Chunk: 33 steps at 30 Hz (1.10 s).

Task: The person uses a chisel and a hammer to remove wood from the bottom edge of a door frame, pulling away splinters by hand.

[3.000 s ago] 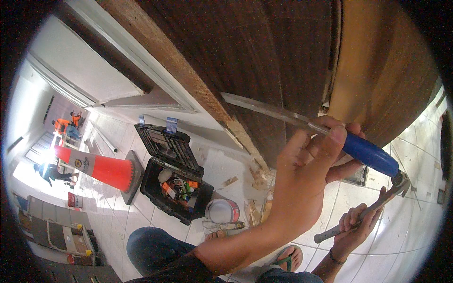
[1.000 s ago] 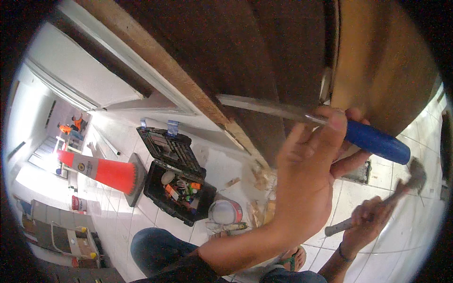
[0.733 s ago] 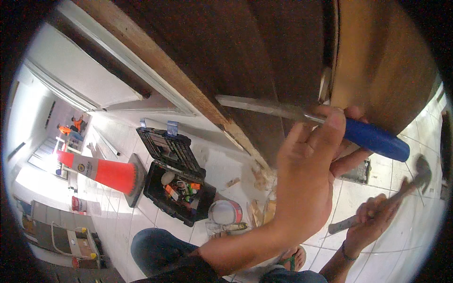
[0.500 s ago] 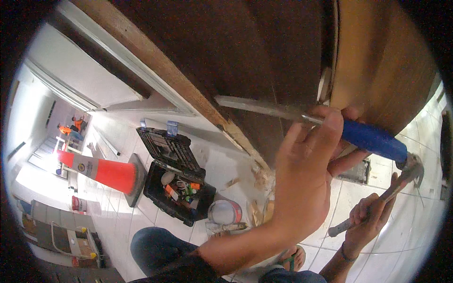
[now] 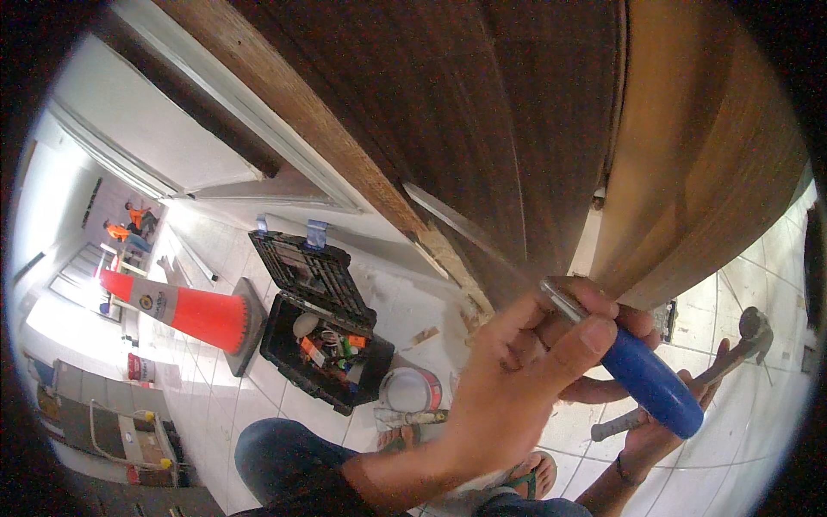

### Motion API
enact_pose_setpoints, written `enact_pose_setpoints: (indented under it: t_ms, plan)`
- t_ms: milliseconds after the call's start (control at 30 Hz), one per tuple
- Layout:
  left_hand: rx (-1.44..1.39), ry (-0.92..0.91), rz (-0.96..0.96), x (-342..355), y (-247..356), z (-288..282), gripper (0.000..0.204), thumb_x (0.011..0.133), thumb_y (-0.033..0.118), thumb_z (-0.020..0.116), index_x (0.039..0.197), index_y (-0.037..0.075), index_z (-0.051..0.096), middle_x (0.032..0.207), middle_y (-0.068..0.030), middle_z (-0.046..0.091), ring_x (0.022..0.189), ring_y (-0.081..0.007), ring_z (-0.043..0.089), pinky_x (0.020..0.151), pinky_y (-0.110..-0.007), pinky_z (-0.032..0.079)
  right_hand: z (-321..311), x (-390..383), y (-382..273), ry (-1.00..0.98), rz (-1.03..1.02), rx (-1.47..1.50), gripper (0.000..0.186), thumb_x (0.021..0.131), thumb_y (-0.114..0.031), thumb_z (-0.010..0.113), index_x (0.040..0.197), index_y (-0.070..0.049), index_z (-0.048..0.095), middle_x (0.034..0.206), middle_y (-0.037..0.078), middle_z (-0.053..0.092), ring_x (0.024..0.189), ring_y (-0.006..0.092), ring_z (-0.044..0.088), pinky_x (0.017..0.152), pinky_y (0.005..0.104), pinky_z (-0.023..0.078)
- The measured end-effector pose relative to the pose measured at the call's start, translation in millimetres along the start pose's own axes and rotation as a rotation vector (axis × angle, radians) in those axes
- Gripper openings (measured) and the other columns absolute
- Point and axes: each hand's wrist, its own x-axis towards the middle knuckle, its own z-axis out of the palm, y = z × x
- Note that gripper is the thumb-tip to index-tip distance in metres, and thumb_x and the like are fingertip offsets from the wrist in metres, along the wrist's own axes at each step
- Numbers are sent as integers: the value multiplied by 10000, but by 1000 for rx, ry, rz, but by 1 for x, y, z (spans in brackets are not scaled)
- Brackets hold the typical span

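Note:
My left hand (image 5: 508, 388) is wrapped round a chisel (image 5: 650, 379) with a blue handle and a flat metal blade. The blade slants up and left across a dark wood-grain door panel. Its tip is at the worn edge of a wooden door frame (image 5: 345, 159). Lower right, my right hand (image 5: 655, 444) grips a claw hammer (image 5: 717, 369) by its shaft, partly hidden behind the blue handle. The hammer head lies to the right of the handle's butt, apart from it. Pale broken wood shows along the lower part of the frame.
An open black toolbox (image 5: 327, 345) with mixed tools stands on the tiled floor, beside an orange traffic cone (image 5: 207, 317). A white bucket (image 5: 409, 389) sits near my knee. Wood scraps lie by the frame. Two people in orange (image 5: 129, 226) are far left.
The chisel's handle has swung downward with my left hand, so the blade slants more steeply. The hammer head, earlier at the handle's butt, is now apart from it.

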Motion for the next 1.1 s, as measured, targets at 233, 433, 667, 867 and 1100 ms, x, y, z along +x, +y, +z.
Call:
enact_pose_setpoints:
  t_ms: [233, 433, 667, 867, 1100]
  plan:
    - [158, -134, -137, -4, -43, -2, 226, 905, 99, 622, 1102, 5, 562, 1105, -132, 633, 1006, -188, 623, 857, -314, 539, 13, 4, 6, -126, -411, -218, 524, 995, -257, 392, 1472, -100, 241, 662, -28, 380, 496, 29, 361, 365, 164, 260]
    - [155, -56, 14, 20, -20, 6, 219, 918, 117, 605, 1085, -15, 552, 1068, -135, 647, 1018, -174, 620, 866, -315, 544, 13, -3, -6, 0, -22, 250, 580, 973, -233, 502, 1463, -95, 223, 684, -26, 424, 446, 18, 330, 336, 168, 247]
    - [24, -32, 147, 32, -13, 12, 228, 935, 163, 587, 1084, -4, 545, 1072, -146, 639, 1043, -202, 612, 859, -349, 555, 25, -5, -14, -31, 27, 238, 539, 1010, -258, 415, 1484, -140, 188, 654, -30, 314, 458, 13, 264, 352, 153, 210]
    - [4, -23, 167, 38, -12, 9, 263, 939, 205, 585, 1103, 6, 536, 1099, -155, 625, 1049, -223, 610, 866, -371, 553, 23, -2, -17, -52, 8, 257, 534, 1005, -231, 438, 1473, -137, 198, 618, -29, 348, 438, 16, 304, 331, 162, 227]
    - [5, -24, 187, 38, -13, 9, 269, 938, 222, 588, 1100, 14, 540, 1084, -141, 630, 1028, -217, 616, 866, -370, 555, 24, -2, -17, -45, 26, 271, 520, 1010, -263, 423, 1474, -168, 208, 621, -27, 362, 431, 22, 315, 313, 166, 233]
